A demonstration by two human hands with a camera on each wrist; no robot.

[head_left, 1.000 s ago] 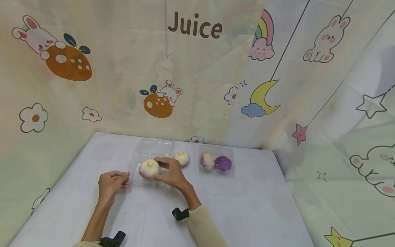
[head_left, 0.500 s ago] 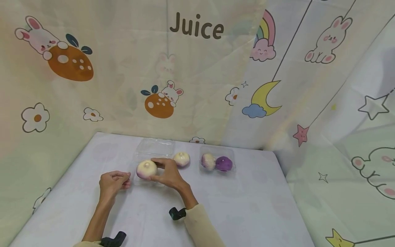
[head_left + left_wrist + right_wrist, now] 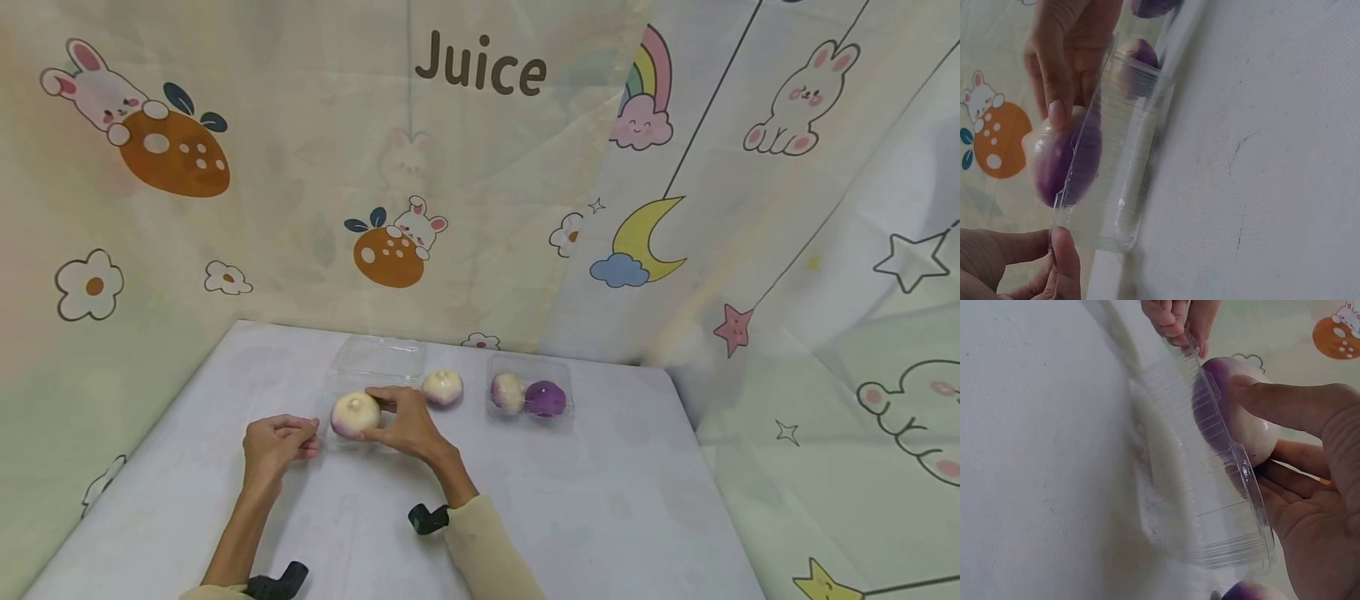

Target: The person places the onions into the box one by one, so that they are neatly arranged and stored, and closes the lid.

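My right hand (image 3: 411, 427) holds a white-and-purple turnip (image 3: 354, 415) between thumb and fingers, over a clear plastic clamshell box (image 3: 1125, 181). In both wrist views the turnip's purple lower part sits just inside the box's rim. My left hand (image 3: 276, 448) pinches the rim at the box's left side between thumb and finger, plainest in the left wrist view. The lid (image 3: 378, 358) lies folded back behind the box. A second turnip (image 3: 442, 387) rests on the table just right of the box.
Farther right stands another clear plastic box (image 3: 530, 367), holding one pale turnip (image 3: 507, 394) and one deep purple one (image 3: 546, 399). The white table (image 3: 600, 500) ends at a printed curtain (image 3: 495, 208) behind and at the sides.
My right hand has carried the turnip slightly left and a little lower into the box over the last second. The left hand keeps its pinch on the rim.
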